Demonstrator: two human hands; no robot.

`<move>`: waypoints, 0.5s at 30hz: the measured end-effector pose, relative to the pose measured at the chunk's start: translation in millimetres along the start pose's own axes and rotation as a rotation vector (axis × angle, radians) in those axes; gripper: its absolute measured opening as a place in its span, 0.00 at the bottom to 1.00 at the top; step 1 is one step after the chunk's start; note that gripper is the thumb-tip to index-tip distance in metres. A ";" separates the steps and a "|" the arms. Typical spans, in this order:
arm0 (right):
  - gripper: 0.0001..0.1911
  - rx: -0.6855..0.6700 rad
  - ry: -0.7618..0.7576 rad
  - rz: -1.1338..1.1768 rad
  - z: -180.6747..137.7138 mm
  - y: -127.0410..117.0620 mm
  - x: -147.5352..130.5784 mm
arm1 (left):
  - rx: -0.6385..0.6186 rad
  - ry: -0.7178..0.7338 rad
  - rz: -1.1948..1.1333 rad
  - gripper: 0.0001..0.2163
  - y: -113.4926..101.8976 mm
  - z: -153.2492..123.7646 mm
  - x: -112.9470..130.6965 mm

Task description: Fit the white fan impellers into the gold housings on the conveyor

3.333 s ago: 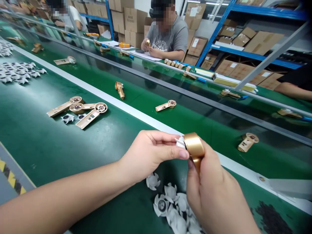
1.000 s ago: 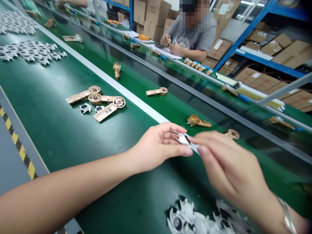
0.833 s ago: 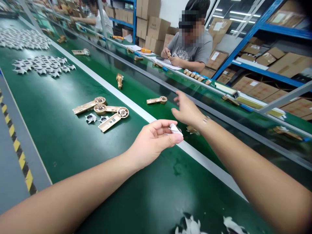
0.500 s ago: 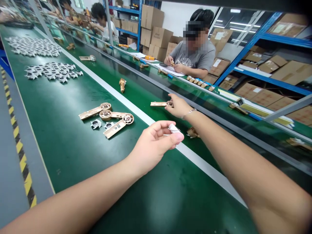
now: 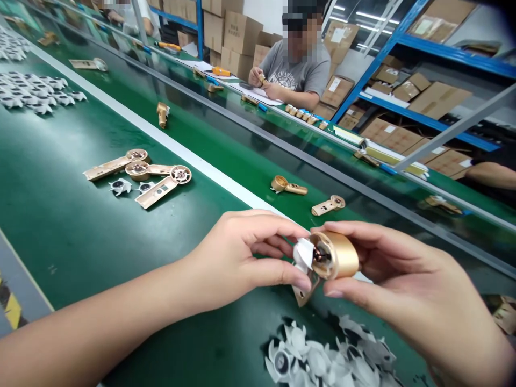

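My left hand (image 5: 258, 252) pinches a small white fan impeller (image 5: 303, 253) between thumb and fingers. In my right hand (image 5: 403, 274) is a gold fan housing (image 5: 342, 255), its round open end turned toward the impeller. Copper windings show inside that opening. The impeller sits right at the mouth of the housing; whether the two touch I cannot tell. Below my hands lies a pile of loose white impellers (image 5: 322, 352). To the left, several gold handle shells (image 5: 161, 193) rest on the green table, with two impellers (image 5: 120, 186) beside them.
Rows of white impellers (image 5: 28, 91) cover the far left. Gold parts (image 5: 288, 185) lie on the green belt (image 5: 226, 145) beyond the white strip. Across it sits a co-worker (image 5: 290, 64) handling a small part. Blue shelves (image 5: 443, 48) with cardboard boxes stand behind.
My right hand has come back from the belt and now holds a gold housing. My left hand keeps the impeller, now at the housing's opening. The view has shifted right and down, revealing the impeller pile.
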State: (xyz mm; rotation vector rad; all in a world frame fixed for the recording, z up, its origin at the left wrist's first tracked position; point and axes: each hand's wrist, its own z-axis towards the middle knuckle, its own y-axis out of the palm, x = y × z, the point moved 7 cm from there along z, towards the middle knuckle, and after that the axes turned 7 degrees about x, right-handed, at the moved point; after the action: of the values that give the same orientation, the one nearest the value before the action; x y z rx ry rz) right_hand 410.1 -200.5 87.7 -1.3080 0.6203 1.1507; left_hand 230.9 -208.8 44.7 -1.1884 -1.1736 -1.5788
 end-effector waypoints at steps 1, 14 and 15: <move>0.27 0.004 -0.007 -0.012 -2.1 -0.3 0.0 | -0.001 -0.013 -0.036 0.16 2.2 -1.2 -0.7; 0.19 0.011 -0.452 -0.515 -18.1 3.0 -20.8 | -0.059 -0.268 -0.434 0.16 14.6 -5.3 -18.2; 0.17 0.012 -0.525 -0.582 -20.7 5.9 -24.1 | -0.070 -0.292 -0.443 0.15 15.2 -5.8 -20.4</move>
State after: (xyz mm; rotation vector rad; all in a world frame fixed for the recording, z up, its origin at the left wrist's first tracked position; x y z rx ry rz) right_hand 401.0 -227.9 102.0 -1.0135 -0.1390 0.9358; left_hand 248.7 -216.4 27.1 -1.2976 -1.6727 -1.8208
